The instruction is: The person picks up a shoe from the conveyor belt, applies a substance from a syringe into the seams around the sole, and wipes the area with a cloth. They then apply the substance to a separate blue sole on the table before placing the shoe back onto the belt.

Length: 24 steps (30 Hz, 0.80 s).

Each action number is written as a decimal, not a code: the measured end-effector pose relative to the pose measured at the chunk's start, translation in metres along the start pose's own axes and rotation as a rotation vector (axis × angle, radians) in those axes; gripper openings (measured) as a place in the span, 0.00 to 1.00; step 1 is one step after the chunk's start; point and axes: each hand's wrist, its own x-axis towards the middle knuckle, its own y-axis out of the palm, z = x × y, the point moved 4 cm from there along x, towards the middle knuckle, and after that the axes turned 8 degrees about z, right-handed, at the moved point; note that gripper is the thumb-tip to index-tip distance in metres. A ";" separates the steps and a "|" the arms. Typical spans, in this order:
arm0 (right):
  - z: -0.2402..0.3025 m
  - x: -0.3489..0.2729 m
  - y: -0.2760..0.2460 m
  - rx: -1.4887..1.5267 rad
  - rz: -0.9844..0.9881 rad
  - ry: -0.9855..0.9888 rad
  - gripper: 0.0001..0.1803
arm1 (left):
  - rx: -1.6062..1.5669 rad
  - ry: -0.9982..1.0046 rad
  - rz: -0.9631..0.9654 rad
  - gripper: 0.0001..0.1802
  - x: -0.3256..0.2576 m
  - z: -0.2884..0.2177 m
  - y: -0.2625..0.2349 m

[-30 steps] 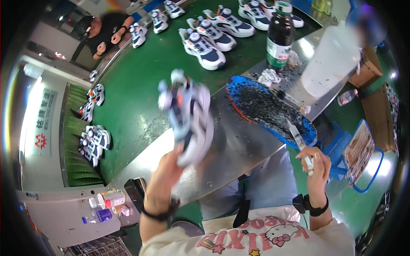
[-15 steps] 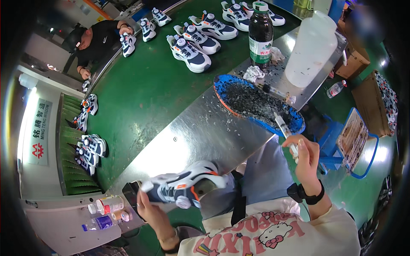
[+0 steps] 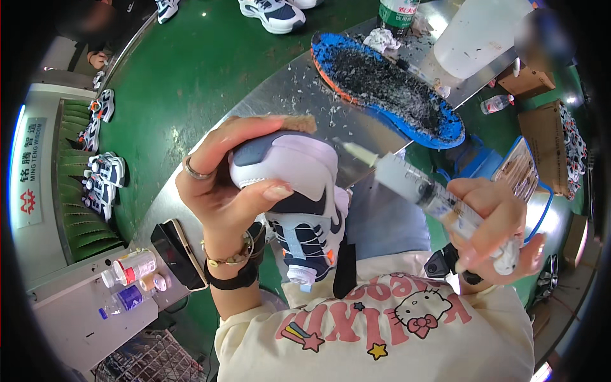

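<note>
My left hand grips a white and navy sneaker by its toe end, raised close in front of me. The shoe's dial and laces point down toward my body. A brown, rough-edged piece shows at my left fingertips; I cannot make out what it is. My right hand is closed round a clear syringe. Its pale tapered tip points at the shoe's upper right side, a small gap apart. Beyond the shoe lies a blue insole covered in black crumbs.
A white plastic jug, a dark bottle and crumpled tissue stand beyond the insole on the metal ledge. At left are a phone and small bottles. Several sneakers rest along the green table. A co-worker's hand shows far left.
My left hand has lifted the sneaker from low on the left to the middle and turned it toe up. The syringe has left the insole and come toward the shoe. The view has tilted down.
</note>
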 end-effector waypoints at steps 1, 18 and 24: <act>0.000 0.003 0.004 0.111 0.003 -0.045 0.42 | 0.021 0.067 0.019 0.26 0.001 0.001 0.000; -0.016 0.013 0.011 0.039 0.067 0.076 0.32 | 0.249 -0.218 -0.015 0.38 -0.001 0.000 0.000; -0.039 0.008 0.007 0.129 0.042 -0.041 0.35 | 0.370 -0.182 -0.067 0.41 -0.012 0.023 -0.018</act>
